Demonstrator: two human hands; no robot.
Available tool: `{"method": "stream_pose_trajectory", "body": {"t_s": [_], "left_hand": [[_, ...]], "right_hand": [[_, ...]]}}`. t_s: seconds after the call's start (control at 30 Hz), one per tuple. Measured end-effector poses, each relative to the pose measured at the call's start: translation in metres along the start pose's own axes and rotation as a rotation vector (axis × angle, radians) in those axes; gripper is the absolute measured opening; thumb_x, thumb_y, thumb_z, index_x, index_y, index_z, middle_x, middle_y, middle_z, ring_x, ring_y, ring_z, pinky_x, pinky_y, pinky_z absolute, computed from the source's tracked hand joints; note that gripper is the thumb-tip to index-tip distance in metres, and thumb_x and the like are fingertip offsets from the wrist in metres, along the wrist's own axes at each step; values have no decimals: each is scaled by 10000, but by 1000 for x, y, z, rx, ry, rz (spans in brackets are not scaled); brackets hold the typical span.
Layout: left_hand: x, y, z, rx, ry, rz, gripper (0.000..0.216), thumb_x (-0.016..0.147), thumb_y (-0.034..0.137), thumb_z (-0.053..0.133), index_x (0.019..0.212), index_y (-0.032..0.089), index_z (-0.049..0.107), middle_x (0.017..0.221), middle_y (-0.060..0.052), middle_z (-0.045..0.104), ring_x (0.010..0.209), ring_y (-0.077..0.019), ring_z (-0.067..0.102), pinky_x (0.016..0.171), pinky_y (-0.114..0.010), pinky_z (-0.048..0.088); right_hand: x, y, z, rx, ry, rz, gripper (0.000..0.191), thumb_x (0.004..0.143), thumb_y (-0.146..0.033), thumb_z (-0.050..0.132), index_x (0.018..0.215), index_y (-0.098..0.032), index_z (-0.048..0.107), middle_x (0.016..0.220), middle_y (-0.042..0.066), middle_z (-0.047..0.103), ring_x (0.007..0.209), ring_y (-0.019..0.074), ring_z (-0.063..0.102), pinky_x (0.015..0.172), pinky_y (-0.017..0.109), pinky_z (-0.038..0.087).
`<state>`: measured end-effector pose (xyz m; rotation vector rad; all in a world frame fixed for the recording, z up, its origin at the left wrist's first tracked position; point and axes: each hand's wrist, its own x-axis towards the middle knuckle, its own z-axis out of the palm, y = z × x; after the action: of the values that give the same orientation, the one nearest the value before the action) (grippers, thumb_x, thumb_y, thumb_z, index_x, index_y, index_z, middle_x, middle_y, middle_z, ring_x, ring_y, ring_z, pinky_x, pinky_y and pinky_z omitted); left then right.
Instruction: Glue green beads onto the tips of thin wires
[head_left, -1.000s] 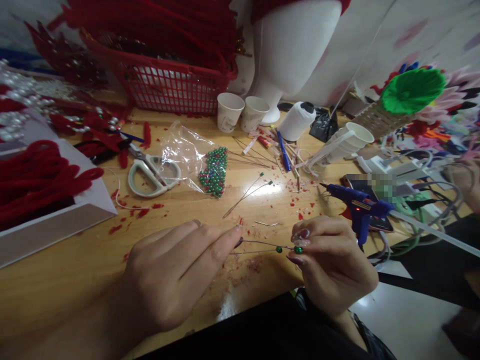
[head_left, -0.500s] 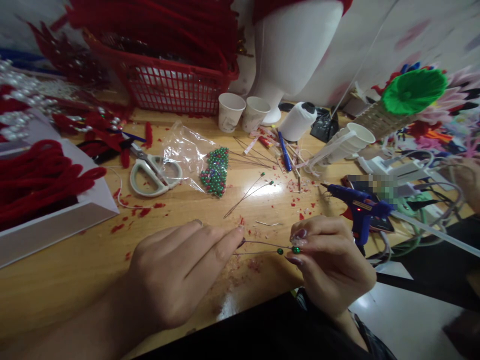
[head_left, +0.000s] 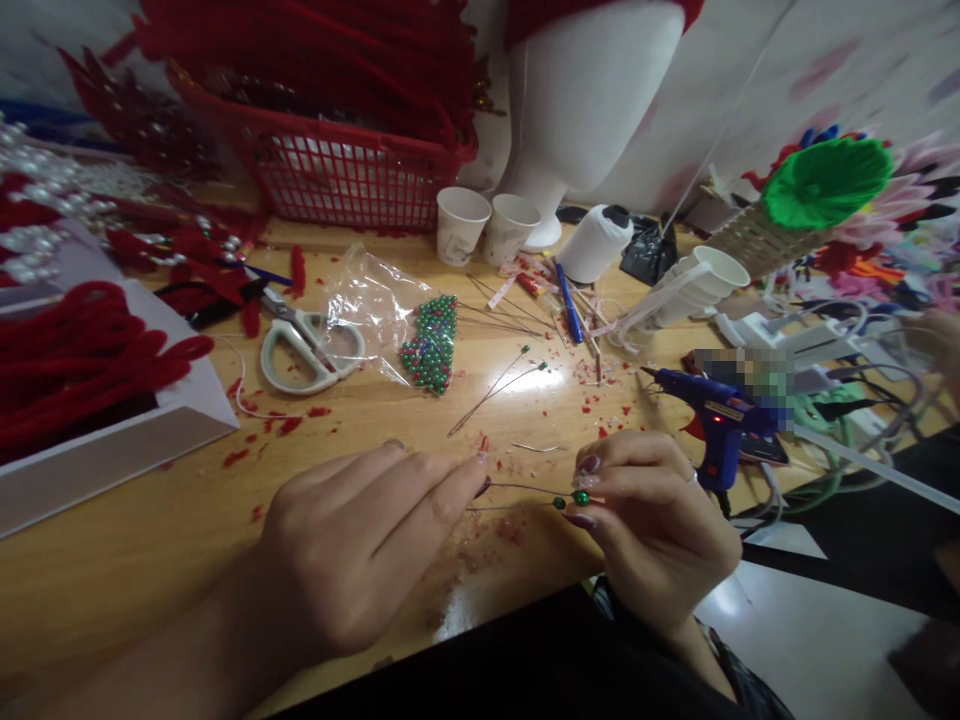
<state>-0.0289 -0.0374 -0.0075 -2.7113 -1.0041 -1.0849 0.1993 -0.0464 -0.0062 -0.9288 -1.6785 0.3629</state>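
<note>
My left hand (head_left: 352,545) pinches one end of a thin wire (head_left: 525,489) just above the wooden table (head_left: 150,560). My right hand (head_left: 652,525) pinches the other end, its fingertips closed on a green bead (head_left: 580,497). A second, darker green bead (head_left: 559,502) sits on the wire beside it. More beaded wires (head_left: 499,380) lie on the table beyond my hands. A heap of green and red beads (head_left: 431,342) spills from a clear plastic bag (head_left: 367,300).
White-handled scissors (head_left: 307,350) lie to the left, near a box of red cord (head_left: 82,360). A blue glue gun (head_left: 712,415) rests at the right. Paper cups (head_left: 484,225), a red basket (head_left: 337,170), a white mannequin head stand (head_left: 577,90) and a thread cone (head_left: 596,243) stand behind.
My right hand has slid the green bead a little leftward along the wire, toward the other bead. My left hand has stayed put.
</note>
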Motion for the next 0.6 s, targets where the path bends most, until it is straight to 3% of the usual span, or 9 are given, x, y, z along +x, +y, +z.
{"method": "stream_pose_trajectory", "body": {"t_s": [0.1, 0.2, 0.3, 0.43, 0.53, 0.6], "left_hand": [[1, -1, 0, 27, -3, 4, 268, 949, 133, 443, 1164, 150, 602, 929, -29, 713, 808, -160, 629, 664, -297, 447], [5, -3, -1, 20, 1, 3, 250, 922, 108, 491, 1141, 123, 611, 885, -40, 710, 776, -159, 632, 652, -290, 456], [8, -4, -2, 6, 45, 1, 238, 908, 90, 498, 1114, 103, 617, 838, -50, 697, 721, -148, 634, 607, -274, 467], [9, -5, -2, -68, 29, -29, 277, 887, 57, 508, 1140, 106, 608, 855, -52, 689, 743, -138, 638, 646, -260, 497], [8, -6, 0, -102, 64, -47, 267, 875, 46, 532, 1117, 112, 622, 858, -46, 687, 738, -132, 630, 656, -260, 493], [7, -6, 1, -96, 83, -41, 242, 875, 54, 543, 1091, 114, 634, 855, -48, 687, 734, -133, 631, 652, -262, 492]], "right_hand": [[0, 2, -1, -11, -2, 7, 171, 767, -154, 711, 926, -215, 690, 794, 19, 609, 735, 177, 575, 608, 340, 512], [-3, 8, -5, -12, 85, -42, 184, 786, -245, 700, 961, -188, 685, 797, 39, 613, 740, 196, 570, 601, 361, 492], [-13, 17, -14, -81, 279, -117, 97, 827, -165, 612, 897, -172, 678, 699, 25, 610, 637, 182, 567, 528, 341, 456], [-35, 26, -37, -283, 568, -140, 154, 846, -152, 565, 701, -192, 599, 560, -21, 553, 480, 154, 527, 456, 311, 401], [-50, 32, -68, -575, 815, -42, 333, 887, -294, 520, 565, -216, 484, 512, -24, 500, 450, 161, 509, 474, 326, 403], [-57, 35, -95, -758, 929, 123, 319, 887, -359, 511, 602, -215, 513, 585, -3, 520, 543, 192, 554, 562, 369, 452]]}}
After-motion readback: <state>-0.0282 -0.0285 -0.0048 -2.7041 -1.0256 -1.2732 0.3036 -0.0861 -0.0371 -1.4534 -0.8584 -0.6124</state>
